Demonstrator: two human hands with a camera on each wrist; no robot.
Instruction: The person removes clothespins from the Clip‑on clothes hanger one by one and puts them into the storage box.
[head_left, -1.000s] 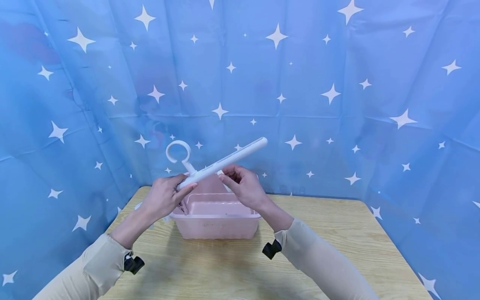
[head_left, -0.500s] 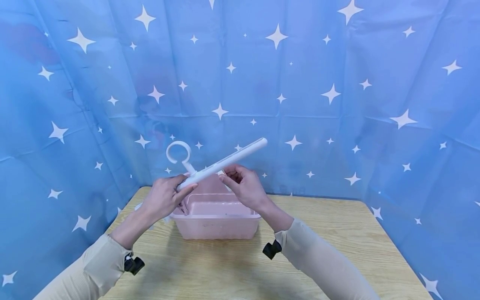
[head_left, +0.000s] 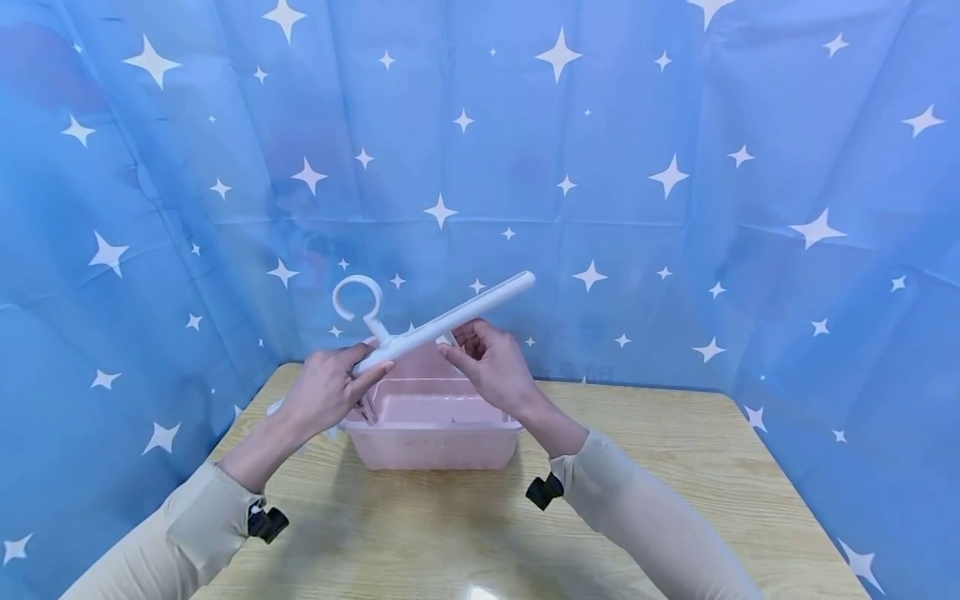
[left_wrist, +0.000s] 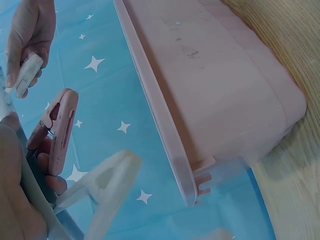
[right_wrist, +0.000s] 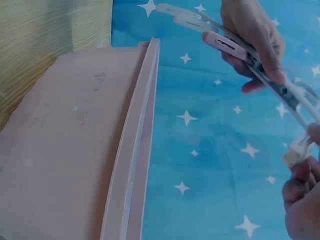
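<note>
My left hand (head_left: 324, 390) grips a white clip hanger (head_left: 457, 318) near its lower left end. The bar slants up to the right, with a round hook (head_left: 357, 292) standing above it. Below the bar, my right hand (head_left: 497, 368) pinches a white clip (left_wrist: 29, 75) between thumb and fingers. In the right wrist view that clip appears to hang from the hanger. A pink clip (left_wrist: 62, 132) sits by the left hand's fingers, and a pale clip (left_wrist: 112, 187) hangs close by. Part of the hanger's underside is hidden by the hands.
Beneath the hands a pink plastic bin (head_left: 435, 450) stands on the wooden table (head_left: 637, 500). Something whitish lies partly hidden behind the left wrist. A blue curtain (head_left: 480, 167) with white stars surrounds the table's back and sides.
The head view has tilted down slightly. My right hand has shifted a little at the clip, more of which now shows. The left hand keeps its hold on the hanger.
</note>
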